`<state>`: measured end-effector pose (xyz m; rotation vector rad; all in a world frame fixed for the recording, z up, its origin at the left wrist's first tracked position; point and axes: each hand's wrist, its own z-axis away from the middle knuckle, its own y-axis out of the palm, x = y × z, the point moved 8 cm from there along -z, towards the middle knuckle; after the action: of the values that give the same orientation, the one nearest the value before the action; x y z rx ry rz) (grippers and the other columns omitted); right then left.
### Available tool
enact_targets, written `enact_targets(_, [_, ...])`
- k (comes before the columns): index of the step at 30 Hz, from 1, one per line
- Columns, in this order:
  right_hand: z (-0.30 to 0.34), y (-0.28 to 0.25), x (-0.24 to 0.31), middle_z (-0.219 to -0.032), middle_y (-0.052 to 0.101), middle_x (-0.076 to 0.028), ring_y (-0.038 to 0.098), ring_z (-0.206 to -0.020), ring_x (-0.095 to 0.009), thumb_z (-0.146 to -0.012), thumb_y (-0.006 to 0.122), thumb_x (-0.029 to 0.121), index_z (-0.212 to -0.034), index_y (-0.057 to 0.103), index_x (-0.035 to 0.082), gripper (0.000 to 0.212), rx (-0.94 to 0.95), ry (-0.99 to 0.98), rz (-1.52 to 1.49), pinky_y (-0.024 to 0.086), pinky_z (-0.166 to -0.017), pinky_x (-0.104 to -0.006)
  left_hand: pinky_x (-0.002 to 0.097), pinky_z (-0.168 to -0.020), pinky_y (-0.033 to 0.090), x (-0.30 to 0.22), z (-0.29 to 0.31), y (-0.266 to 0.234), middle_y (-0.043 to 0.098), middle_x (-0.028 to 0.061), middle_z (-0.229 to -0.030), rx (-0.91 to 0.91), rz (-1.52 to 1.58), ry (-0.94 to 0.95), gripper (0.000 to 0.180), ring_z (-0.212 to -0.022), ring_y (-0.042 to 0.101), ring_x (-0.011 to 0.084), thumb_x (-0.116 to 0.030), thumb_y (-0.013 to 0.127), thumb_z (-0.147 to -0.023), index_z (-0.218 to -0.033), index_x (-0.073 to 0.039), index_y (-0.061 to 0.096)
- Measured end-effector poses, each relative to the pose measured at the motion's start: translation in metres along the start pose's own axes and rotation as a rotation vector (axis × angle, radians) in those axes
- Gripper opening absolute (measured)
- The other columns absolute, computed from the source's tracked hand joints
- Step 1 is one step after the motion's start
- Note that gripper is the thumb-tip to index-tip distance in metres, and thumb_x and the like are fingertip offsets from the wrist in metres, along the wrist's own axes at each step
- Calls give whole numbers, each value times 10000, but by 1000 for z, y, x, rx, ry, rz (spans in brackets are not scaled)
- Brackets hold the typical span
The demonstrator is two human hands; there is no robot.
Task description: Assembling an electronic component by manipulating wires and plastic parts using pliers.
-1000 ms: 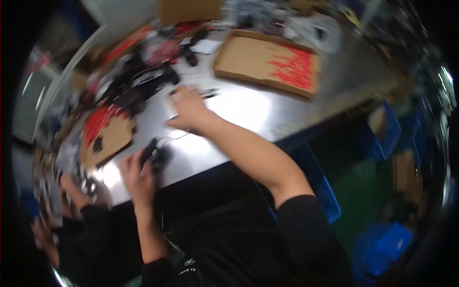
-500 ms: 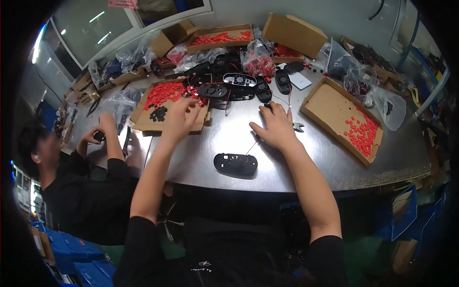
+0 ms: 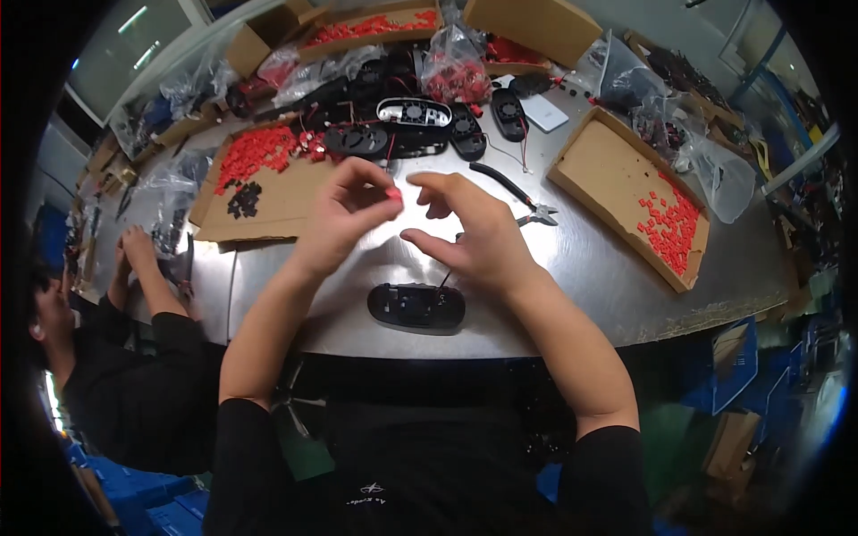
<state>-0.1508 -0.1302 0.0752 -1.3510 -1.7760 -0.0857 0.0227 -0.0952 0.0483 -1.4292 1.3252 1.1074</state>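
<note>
Between the thumb and fingers of my left hand point(image 3: 349, 214) is a small red piece point(image 3: 394, 194). My right hand point(image 3: 478, 223) is raised facing it, its thumb and fingers curved and apart. A small dark tip shows beside the right thumb; whether it is held I cannot tell. Below both hands a black oval housing point(image 3: 416, 306) lies on the metal table, with a thin wire rising from its right end toward my right hand. Diagonal cutters point(image 3: 540, 215) with black handles rest just beyond that hand.
Left of my hands is a cardboard tray point(image 3: 290, 201) of red and black pieces; another tray point(image 3: 590, 165) with red pieces sits right. More black housings point(image 3: 357, 139), bags and boxes crowd the back. A white flat box point(image 3: 545, 113) is near them. A co-worker's hands point(image 3: 134, 250) are at left.
My left hand came from the left tray toward the middle, now with the red piece. My right hand drew back from the cutters toward me. The view shifted slightly.
</note>
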Motion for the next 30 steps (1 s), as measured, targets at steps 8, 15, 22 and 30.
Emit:
enact_targets(8, [3,-7,-18,-992,742,-96,744,-875,-158,-871,724,-9,-1072,668,-11,208,-53,129,-78,594,-793,-282,298,-797,531,22,11,15,642,56,-1088,11,126,-207,414,-950,644,138,-208,835,-889,-1184,-57,587])
enact_targets(15, [6,-19,-54,-1025,698,-120,717,-924,-202,-961,662,-22,-1168,583,-24,222,-327,449,-634,607,-844,-340,415,-872,511,1,39,63,589,124,-1037,627,-836,306,637,-998,599,326,-422,838,-801,-1251,-43,594])
enact_targets(22, [15,9,-9,-997,693,-134,700,-897,-195,-900,695,-62,-1120,585,-17,251,-108,228,-478,607,-855,-388,283,-727,500,42,26,27,661,70,-922,156,711,-413,673,-766,608,137,-587,270,-1094,-1346,-39,566])
enact_targets(30, [9,27,6,-886,699,-93,660,-732,-158,-780,763,-56,-999,672,-12,242,81,33,-97,574,-862,-347,254,-578,500,45,36,36,672,43,-934,118,729,-548,680,-680,616,121,-600,281,-1088,-1308,-41,601])
